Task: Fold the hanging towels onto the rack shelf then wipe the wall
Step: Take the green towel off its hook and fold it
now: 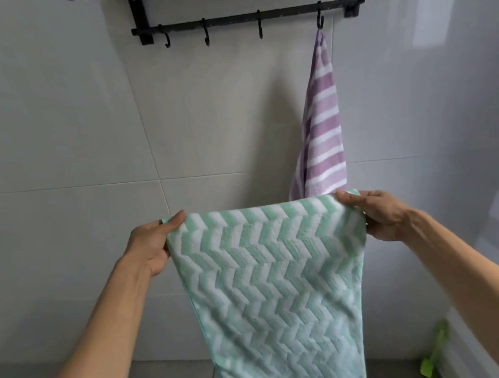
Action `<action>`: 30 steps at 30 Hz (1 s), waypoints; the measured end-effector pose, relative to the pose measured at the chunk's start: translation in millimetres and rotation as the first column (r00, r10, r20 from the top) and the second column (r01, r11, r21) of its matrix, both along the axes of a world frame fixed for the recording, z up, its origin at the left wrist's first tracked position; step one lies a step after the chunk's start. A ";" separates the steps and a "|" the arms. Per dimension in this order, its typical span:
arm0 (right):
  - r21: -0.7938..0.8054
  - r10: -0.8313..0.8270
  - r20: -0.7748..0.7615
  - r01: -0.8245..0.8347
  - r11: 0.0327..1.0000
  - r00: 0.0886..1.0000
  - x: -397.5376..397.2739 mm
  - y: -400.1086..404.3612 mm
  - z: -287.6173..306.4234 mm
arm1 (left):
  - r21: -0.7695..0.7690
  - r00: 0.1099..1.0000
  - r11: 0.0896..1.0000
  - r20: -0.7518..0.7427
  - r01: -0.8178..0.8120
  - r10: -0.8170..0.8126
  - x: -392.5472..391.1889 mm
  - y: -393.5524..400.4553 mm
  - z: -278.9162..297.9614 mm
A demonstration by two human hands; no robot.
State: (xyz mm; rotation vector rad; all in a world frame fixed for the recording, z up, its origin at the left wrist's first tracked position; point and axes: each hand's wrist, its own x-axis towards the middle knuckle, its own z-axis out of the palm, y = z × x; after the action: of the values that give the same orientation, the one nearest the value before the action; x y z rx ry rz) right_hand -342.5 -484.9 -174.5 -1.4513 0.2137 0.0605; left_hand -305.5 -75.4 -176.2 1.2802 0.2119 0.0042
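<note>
Left hand (152, 245) and right hand (377, 217) pinch the green towel (270, 279), whose lower end is cut off.

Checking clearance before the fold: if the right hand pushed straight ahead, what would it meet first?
Probably the purple-and-white striped towel hanging just beyond the right hand, then the tiled wall; depth is unclear.

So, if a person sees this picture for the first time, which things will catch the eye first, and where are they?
First comes the green and white zigzag towel, stretched wide in the lower centre, with the left hand and the right hand each pinching a top corner. Next is the purple striped towel, hanging from the rightmost hook of the black rack on the tiled wall above.
</note>
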 end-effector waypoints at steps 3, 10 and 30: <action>-0.017 -0.042 0.019 0.043 0.999 0.999 1.0 5.0 8.3 | -0.025 0.996 0.996 0.025 0.088 -0.087 3.8 1.2 9.3; -0.076 -0.117 0.010 0.117 0.990 0.993 2.5 0.5 14.8 | 0.127 0.995 0.987 -0.020 0.096 -0.095 25.8 13.4 4.6; -0.271 -0.209 0.179 0.252 0.929 0.961 17.0 13.6 57.0 | 0.198 0.992 0.976 0.104 -0.090 0.070 40.0 11.1 40.1</action>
State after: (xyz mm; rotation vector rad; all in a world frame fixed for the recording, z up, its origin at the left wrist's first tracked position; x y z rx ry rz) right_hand -325.5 -471.3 -117.6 -1.7070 0.2803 -0.2819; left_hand -265.6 -64.3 -136.1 1.4699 0.1832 0.1604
